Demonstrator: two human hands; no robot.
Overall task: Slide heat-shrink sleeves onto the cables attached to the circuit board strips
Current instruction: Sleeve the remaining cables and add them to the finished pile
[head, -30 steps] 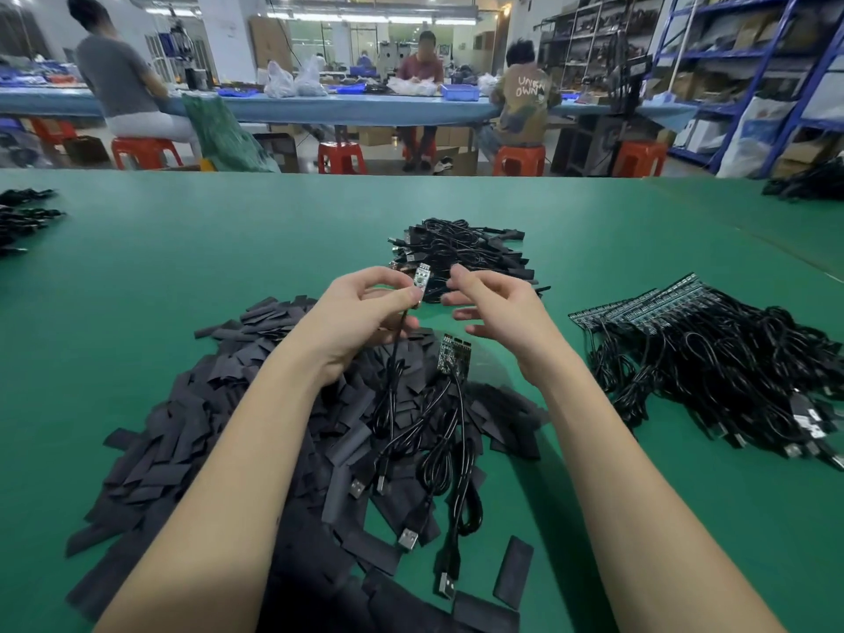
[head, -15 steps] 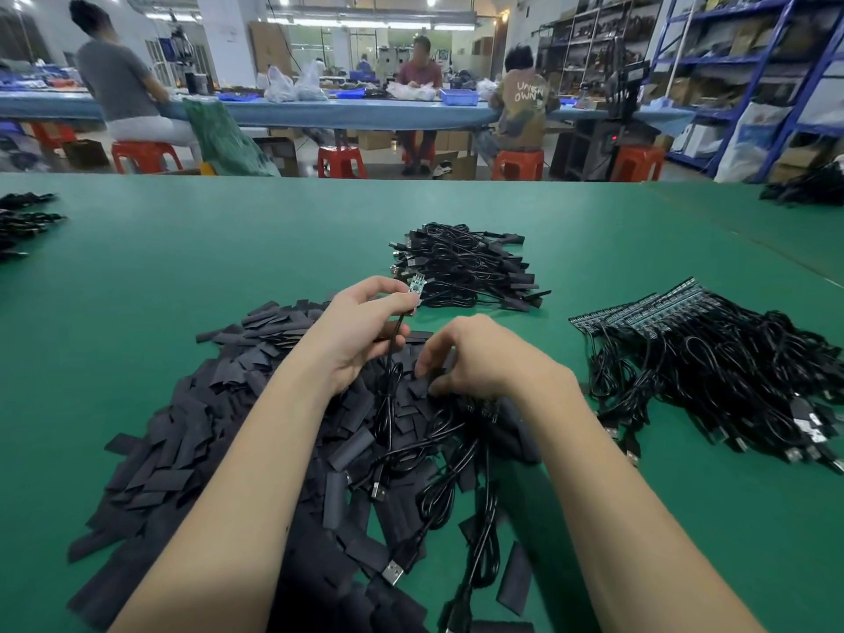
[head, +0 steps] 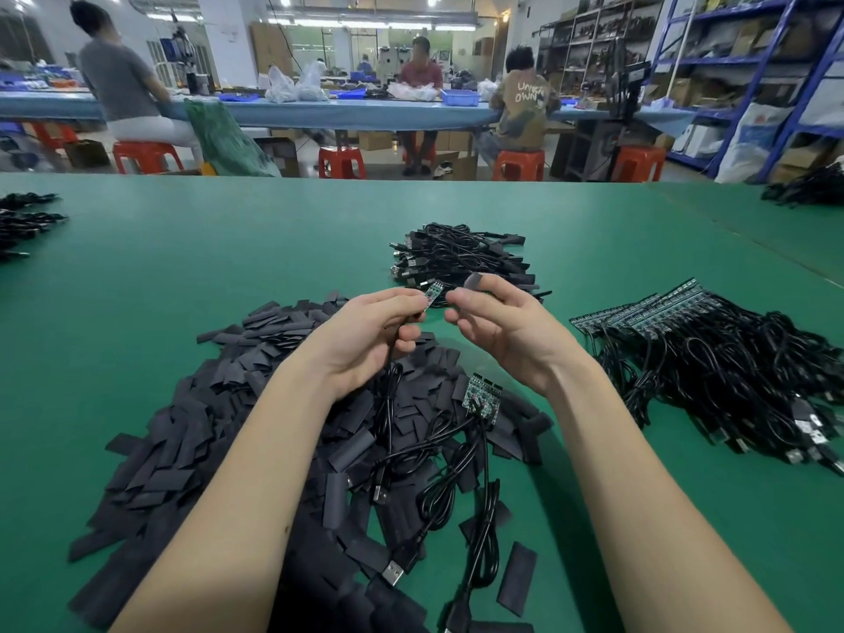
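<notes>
Nearest: loose flat heat-shrink sleeves (head: 192, 454) piled on the green bench (head: 137, 276), spilling toward the lower edge of view. Several black cables with USB plugs (head: 392, 574) lie on top of the pile, and a small green board strip (head: 480, 397) rests there with its cables trailing down.

Above the pile, both hands are raised, close together but apart. Left hand (head: 370, 340) pinches a cable just under a small circuit board (head: 433, 292), board end up, the cable hanging down through the curled fingers to the pile. Right hand (head: 502, 326) pinches one dark sleeve (head: 473, 281) between thumb and forefinger, sleeve tip just beside the board, not yet on it. The other right fingers are loosely curled.

Step, as judged: sleeve picked, being lined up with the board end; threading not started. Next move calls for opening the flat sleeve's mouth, aligning it with the board's top edge, then sliding it down over the board while the left pinch keeps the cable steady. A flattened mouth could catch on a board corner.

Right of the hands: a big bundle of cabled board strips (head: 685, 322), likely waiting stock. Behind the hands: a smaller heap of cables (head: 456, 260); whether they are sleeved, cannot tell. More black bundles at the far left edge (head: 27, 217).

Far: other workers seated on red stools (head: 340, 159) at a blue-topped table, shelving to the right.
</notes>
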